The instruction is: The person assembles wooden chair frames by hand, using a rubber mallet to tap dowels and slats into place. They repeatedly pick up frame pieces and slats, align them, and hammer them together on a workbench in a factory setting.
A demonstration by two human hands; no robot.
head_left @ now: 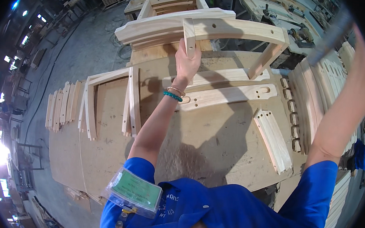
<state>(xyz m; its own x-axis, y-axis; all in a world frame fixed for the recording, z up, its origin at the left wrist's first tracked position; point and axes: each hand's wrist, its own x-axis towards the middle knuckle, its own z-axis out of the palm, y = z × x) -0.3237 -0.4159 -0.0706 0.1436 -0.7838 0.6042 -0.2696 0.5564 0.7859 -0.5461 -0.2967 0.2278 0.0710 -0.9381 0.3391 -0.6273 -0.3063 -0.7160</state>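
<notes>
While wooden frame [222,30] is propped at worktop's [214,150] far edge, its short upright post is gripped by left hand [188,59], fingers closed. Right hand out of view; blurred hammer [329,37] raised above right arm. Clear badge pouch [134,192], green card inside, clipped on blue shirt [226,214].

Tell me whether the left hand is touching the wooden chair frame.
Touching. The head view shows the left hand wrapped around an upright rail of the wooden chair frame, with no gap between them.

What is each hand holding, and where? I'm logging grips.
Left hand grips the wooden frame by its short upright post. Right hand is raised; its hold cannot be told.
</notes>
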